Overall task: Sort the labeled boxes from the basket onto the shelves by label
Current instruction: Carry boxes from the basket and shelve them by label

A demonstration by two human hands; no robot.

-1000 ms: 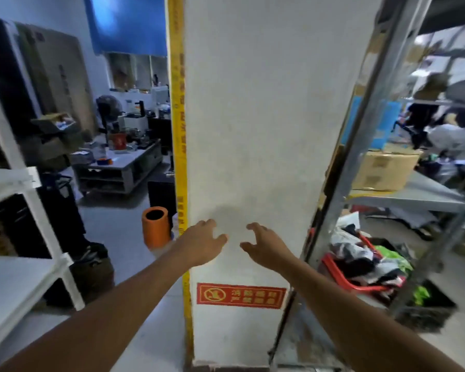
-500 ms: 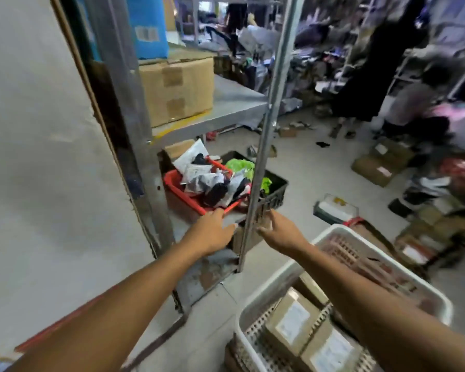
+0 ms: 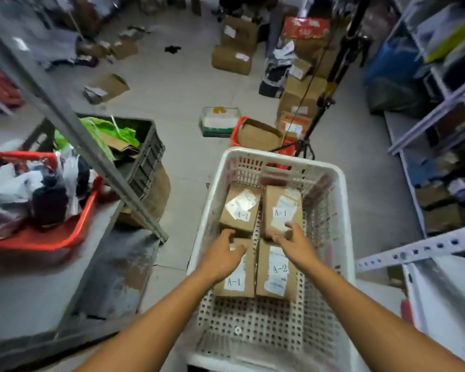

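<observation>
A white plastic basket (image 3: 279, 154) stands on the floor below me with four brown boxes in it. Two boxes labeled A-1 lie at the far end, one on the left (image 3: 240, 208) and one on the right (image 3: 281, 208). Nearer me lie another A-1 box (image 3: 235, 280) and an A-2 box (image 3: 277, 269). My left hand (image 3: 222, 253) reaches down onto the far end of the near A-1 box, fingers loosely bent. My right hand (image 3: 293, 242) touches the near end of the far right A-1 box with spread fingers.
A grey metal shelf with a slanted post (image 3: 91, 146) stands to the left, carrying a red basket (image 3: 38, 237) of clothes. A black crate (image 3: 148, 146) sits behind it. White shelving (image 3: 427, 245) lines the right. Cartons (image 3: 231, 57) and a tripod (image 3: 317, 108) crowd the floor ahead.
My view swung from a white pillar to the right and down onto the basket. Both hands dropped from in front of the shelf onto the boxes inside it.
</observation>
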